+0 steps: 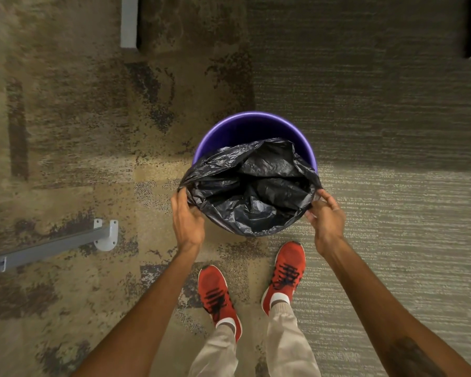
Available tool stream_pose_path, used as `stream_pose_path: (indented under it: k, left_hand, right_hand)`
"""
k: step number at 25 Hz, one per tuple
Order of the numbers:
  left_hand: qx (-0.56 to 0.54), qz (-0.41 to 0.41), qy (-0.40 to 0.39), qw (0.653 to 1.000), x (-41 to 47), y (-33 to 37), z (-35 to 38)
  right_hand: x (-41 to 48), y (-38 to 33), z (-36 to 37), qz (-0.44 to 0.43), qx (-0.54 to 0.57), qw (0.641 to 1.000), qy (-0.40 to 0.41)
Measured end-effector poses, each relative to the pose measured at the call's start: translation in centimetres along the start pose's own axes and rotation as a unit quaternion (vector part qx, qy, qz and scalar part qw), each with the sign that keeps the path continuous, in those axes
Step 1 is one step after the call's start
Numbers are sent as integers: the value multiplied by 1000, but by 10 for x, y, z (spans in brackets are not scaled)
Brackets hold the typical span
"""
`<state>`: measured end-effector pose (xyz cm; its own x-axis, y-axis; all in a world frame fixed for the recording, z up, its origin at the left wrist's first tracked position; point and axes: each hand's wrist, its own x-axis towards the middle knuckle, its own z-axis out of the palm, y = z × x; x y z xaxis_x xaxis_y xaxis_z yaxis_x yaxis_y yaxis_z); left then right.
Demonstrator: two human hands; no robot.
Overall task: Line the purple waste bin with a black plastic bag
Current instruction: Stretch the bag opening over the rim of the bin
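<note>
A round purple waste bin (237, 126) stands on the carpet in front of my feet. A crumpled black plastic bag (252, 189) sits inside it, its mouth spread open. The bag's edge is folded over the near half of the rim; the far rim shows bare purple. My left hand (186, 217) pinches the bag's edge at the bin's left side. On the right side my right hand (325, 213) grips the bag's edge too. Both hands hold the plastic stretched outward across the rim.
Patterned brown carpet lies to the left, grey ribbed carpet to the right. A grey metal furniture leg with a white foot (106, 235) reaches in at the left. Another grey post (129, 23) stands at the top. My red shoes (288, 270) are just behind the bin.
</note>
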<state>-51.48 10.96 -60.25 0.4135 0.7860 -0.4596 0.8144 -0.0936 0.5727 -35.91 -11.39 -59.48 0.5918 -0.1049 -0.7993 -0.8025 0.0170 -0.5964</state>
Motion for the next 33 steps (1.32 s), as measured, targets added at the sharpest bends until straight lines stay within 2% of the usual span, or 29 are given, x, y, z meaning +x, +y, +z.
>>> stream_pose_path:
  k: [5, 10, 12, 16, 18, 20, 24, 25, 28, 29, 33]
  left_hand:
    - [56, 33, 39, 997, 25, 20, -4]
    - [139, 31, 83, 986, 44, 40, -3]
    - [161, 35, 87, 983, 49, 46, -4]
    - [139, 21, 57, 988, 63, 56, -3]
    - [131, 30, 47, 990, 68, 58, 1]
    - [134, 42, 59, 988, 70, 62, 4]
    - [134, 78, 71, 985, 74, 71, 11]
    - [136, 95, 74, 983, 75, 74, 13]
    - [149, 164, 71, 973, 74, 87, 19]
    - [155, 181, 66, 969, 75, 91, 21]
    - [177, 201, 38, 963, 76, 100, 30]
  right_hand:
    - [12, -17, 12, -70, -151, 985, -35]
    - [18, -31, 34, -153, -272, 950, 2]
    - [19, -33, 39, -209, -344, 915, 26]
    - [26, -37, 45, -364, -493, 786, 73]
    - [31, -40, 46, -398, -524, 750, 70]
    - [38, -44, 46, -408, -504, 759, 54]
    - [46, -54, 41, -392, -412, 821, 53]
    - [47, -55, 40, -390, -411, 822, 60]
    - [50, -58, 38, -400, -454, 792, 85]
    - [52, -59, 40, -395, -456, 793, 86]
    - [56, -68, 48, -348, -409, 839, 93]
